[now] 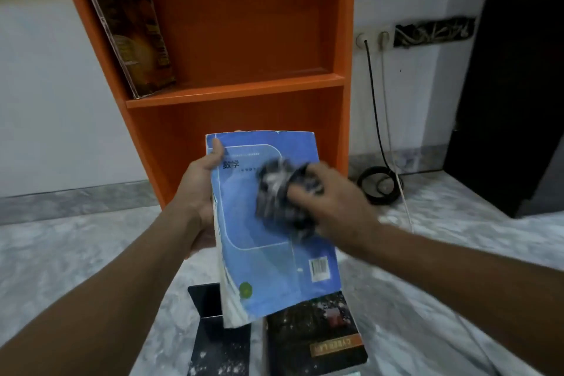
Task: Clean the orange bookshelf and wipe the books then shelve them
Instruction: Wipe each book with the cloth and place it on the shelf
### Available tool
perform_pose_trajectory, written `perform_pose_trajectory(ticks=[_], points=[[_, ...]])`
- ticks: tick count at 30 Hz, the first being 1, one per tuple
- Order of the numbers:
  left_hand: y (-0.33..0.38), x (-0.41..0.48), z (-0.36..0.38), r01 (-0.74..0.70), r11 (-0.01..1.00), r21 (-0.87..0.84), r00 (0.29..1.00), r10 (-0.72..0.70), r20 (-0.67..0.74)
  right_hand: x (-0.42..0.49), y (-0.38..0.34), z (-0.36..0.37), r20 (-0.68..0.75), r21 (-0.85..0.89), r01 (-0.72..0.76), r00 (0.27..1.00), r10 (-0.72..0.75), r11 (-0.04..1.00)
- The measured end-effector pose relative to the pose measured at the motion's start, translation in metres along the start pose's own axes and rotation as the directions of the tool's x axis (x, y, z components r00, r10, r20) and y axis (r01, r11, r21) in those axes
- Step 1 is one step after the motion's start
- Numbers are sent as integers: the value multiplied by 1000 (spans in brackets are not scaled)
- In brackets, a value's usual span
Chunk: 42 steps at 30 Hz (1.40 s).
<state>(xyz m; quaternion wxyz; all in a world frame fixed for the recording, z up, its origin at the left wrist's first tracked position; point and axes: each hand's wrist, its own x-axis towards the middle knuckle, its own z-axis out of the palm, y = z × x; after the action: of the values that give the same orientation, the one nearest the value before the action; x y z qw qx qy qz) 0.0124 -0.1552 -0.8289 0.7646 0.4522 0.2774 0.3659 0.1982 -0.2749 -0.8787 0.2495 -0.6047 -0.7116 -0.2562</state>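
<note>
Right hand, centre right of the frame: fingers are curled round a dark cloth and press it against the cover of the blue book. Cloth and fingers are blurred.

Left hand, centre left: it grips the book's left edge, thumb on the front cover near the top corner, remaining fingers hidden behind the book.

Blue book: held in the centre of the frame, tilted, above the floor and in front of the lower compartment of the bookshelf. The cover is light blue with a white rounded-corner outline, dark characters near the upper left, a barcode at the lower right and a green round mark near the bottom left. The top edge is worn. White page edges show along the left side.

Bookshelf: orange, upper centre of the frame, standing against a pale wall. The upper compartment holds one leaning book, dark brown and orange, propped against the left wall with its foot on the shelf board.

Floor, bottom centre: a black bookend stands just beside a dark book that lies flat with a gold title strip.

Right of the frame: two sockets on the wall, and a black cable coiled on the floor.
</note>
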Motion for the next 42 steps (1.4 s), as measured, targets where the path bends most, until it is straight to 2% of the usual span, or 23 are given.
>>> perform_pose_trajectory(ticks=[1, 2, 3, 4, 6, 7, 9, 10, 12, 14, 17, 18, 19, 21, 23, 25, 29, 31, 33, 35, 37, 39, 42], points=[[1, 1, 0, 0, 1000, -13, 1000, 0, 3, -25, -10, 8, 143, 45, 109, 983, -115, 993], [2, 3, -3, -12, 1000, -11, 1000, 12, -9, -48, -21, 14, 224, 138, 306, 917, -331, 942], [3, 4, -5, -29, 1000, 2, 999, 29, -35, -62, -28, 14, 298, 100, 466, 829, -473, 879], [3, 4, -8, -38, 999, 16, 997, 39, -60, -67, -29, 6, 323, 106, 515, 791, -520, 850], [3, 4, -11, -51, 998, 32, 996, 53, -72, -48, -13, -7, 122, 159, 363, 916, -383, 918], [2, 3, -12, -61, 998, 32, 995, 63, -75, -30, -6, -19, -10, 116, 225, 974, -225, 967], [-1, 1, -9, -83, 996, 43, 992, 87, -97, 8, 20, -27, -240, 133, -71, 965, 102, 989], [-2, 2, -7, -94, 994, 49, 989, 99, -111, 21, 28, -29, -269, 212, -206, 927, 260, 955], [0, 3, -2, -103, 994, 36, 984, 107, -141, 22, 24, -23, -142, 366, -237, 941, 306, 900], [5, 5, 3, -150, 989, 9, 975, 149, -167, -15, 11, 2, 100, 389, -213, 977, 189, 896], [14, 2, 0, -205, 979, 9, 959, 203, -197, -79, -5, 16, 513, 303, -166, 858, -13, 938], [15, 1, -3, -214, 976, 41, 953, 218, -212, -87, -1, 13, 561, 319, -198, 827, -17, 927], [16, -1, -5, -215, 974, 77, 948, 227, -225, -83, 1, 2, 547, 344, -255, 837, 28, 904], [12, -3, -8, -196, 974, 114, 948, 218, -232, -57, 13, -19, 305, 420, -349, 923, 232, 838], [6, -4, -5, -189, 970, 151, 944, 222, -243, -15, 28, -38, 24, 521, -401, 890, 456, 754], [1, -2, 4, -195, 963, 188, 942, 237, -238, 27, 33, -50, -60, 624, -388, 842, 536, 679], [-1, 1, 19, -228, 959, 170, 930, 266, -254, 12, 3, -28, 145, 713, -408, 882, 449, 570], [4, 0, 16, -274, 956, 107, 919, 293, -265, -36, -9, -9, 363, 555, -482, 874, 323, 678], [13, -2, 9, -315, 946, 74, 909, 323, -262, -77, -7, -2, 625, 325, -487, 754, 202, 811], [19, -2, 1, -322, 944, 74, 904, 330, -274, -84, 9, -3, 660, 148, -512, 688, 301, 846], [18, -2, -5, -298, 952, 65, 904, 304, -302, -66, 25, -13, 486, 244, -636, 733, 475, 732], [12, 0, -9, -269, 963, 32, 908, 265, -324, -42, 32, -27, 381, 493, -669, 741, 553, 557], [4, 6, -7, -210, 978, -11, 939, 199, -280, -16, 15, -35, 492, 747, -625, 748, 446, 226]])
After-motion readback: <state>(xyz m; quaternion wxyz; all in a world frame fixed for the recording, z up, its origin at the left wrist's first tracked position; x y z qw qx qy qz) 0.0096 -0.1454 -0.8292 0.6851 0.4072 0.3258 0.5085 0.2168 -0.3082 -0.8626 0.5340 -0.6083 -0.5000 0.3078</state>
